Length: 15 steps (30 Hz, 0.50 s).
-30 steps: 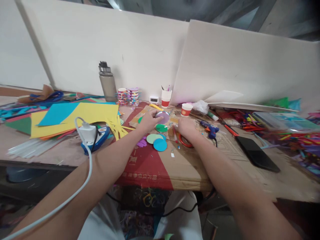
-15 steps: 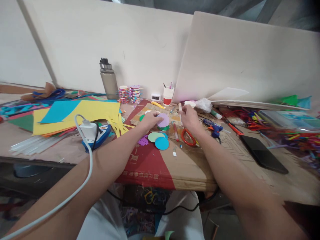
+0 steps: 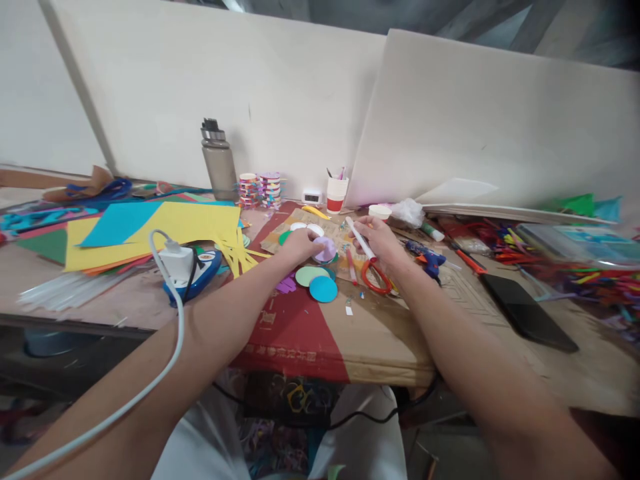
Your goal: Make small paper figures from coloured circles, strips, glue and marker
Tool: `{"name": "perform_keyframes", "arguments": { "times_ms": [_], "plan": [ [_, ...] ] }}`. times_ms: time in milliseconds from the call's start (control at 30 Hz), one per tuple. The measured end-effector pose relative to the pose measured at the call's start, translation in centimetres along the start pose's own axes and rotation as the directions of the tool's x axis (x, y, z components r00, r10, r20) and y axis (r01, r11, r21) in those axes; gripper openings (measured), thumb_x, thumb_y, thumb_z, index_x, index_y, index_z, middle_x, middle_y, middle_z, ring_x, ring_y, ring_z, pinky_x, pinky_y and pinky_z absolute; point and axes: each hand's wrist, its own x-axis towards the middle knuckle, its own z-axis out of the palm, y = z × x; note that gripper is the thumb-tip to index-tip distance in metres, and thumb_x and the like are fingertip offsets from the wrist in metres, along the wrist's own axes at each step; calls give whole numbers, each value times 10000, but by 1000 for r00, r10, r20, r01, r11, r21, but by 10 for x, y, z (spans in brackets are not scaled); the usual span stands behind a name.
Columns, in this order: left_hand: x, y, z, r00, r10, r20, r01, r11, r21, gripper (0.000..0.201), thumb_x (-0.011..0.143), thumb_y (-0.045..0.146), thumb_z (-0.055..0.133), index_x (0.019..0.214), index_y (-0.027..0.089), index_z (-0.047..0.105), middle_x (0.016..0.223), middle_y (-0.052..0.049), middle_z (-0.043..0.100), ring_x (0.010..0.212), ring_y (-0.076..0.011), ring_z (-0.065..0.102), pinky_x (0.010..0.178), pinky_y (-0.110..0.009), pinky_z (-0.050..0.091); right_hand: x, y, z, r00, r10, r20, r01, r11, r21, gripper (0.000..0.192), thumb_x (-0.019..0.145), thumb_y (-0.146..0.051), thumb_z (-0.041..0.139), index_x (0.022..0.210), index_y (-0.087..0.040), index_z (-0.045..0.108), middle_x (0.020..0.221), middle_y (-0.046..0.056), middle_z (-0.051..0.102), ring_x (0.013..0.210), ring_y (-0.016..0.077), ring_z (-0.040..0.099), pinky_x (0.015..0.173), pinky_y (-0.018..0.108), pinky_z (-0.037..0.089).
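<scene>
A white cable point(image 3: 150, 393) crosses the left forearm in the foreground. On the counter point(image 3: 390, 333), a blue disc point(image 3: 323, 289) and a pale green disc point(image 3: 309, 275) lie near the front of the cardboard sheet point(image 3: 350, 320), just before both hands. Red scissors point(image 3: 375, 277) lie under the right wrist. The left hand point(image 3: 300, 244) rests on the cardboard, its fingers pinching a lilac disc point(image 3: 325, 249) at its edge. The right hand point(image 3: 377, 239) sits just beside it, fingers closed around a white glue stick point(image 3: 361, 239) tilted toward the lilac disc. A blue glue gun point(image 3: 425, 257) lies right of the right hand; a black phone point(image 3: 527, 310) lies well apart. Farther back stand a red-and-white cup point(image 3: 335, 193) and a grey bottle point(image 3: 219, 163).
</scene>
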Motion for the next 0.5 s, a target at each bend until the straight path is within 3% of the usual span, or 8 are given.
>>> {"name": "perform_keyframes", "arguments": {
  "times_ms": [100,200,267,333,500],
  "plan": [
    [5,-3,0,988,84,-126,-91,995,-50,187,730,316,668,834,163,699,896,-52,701,844,-184,614,709,-255,436,-3,0,1,998,-34,60,34,999,6,179,795,-292,639,793,-205,482,685,-24,649,445,63,481,419,185,365],
    [7,0,1,982,148,-118,-182,910,-372,322,848,443,558,944,162,682,996,-70,688,835,-150,599,685,-239,438,-5,1,3,991,-63,116,64,998,-6,249,742,-358,697,790,-199,511,717,-21,664,470,65,499,446,196,384],
    [6,3,2,978,206,-12,-173,787,-592,396,867,517,523,905,148,661,900,-66,667,688,-110,552,586,-223,400,-7,2,5,985,-73,154,79,996,-34,296,705,-396,725,791,-198,523,713,-22,665,491,73,509,467,206,391],
    [6,6,3,961,272,47,-163,697,-699,386,830,524,590,816,141,635,755,-32,614,579,-78,474,531,-213,352,-8,3,7,976,-97,195,110,992,-59,320,683,-419,738,789,-195,534,715,-22,665,517,75,510,489,209,392],
    [3,8,4,967,253,-10,-170,619,-767,256,789,371,685,719,149,579,641,23,532,539,-56,432,526,-205,339,-13,4,10,948,-143,283,199,963,-179,292,731,-417,684,869,-192,559,715,-25,652,542,86,497,523,218,384]
  ]
}}
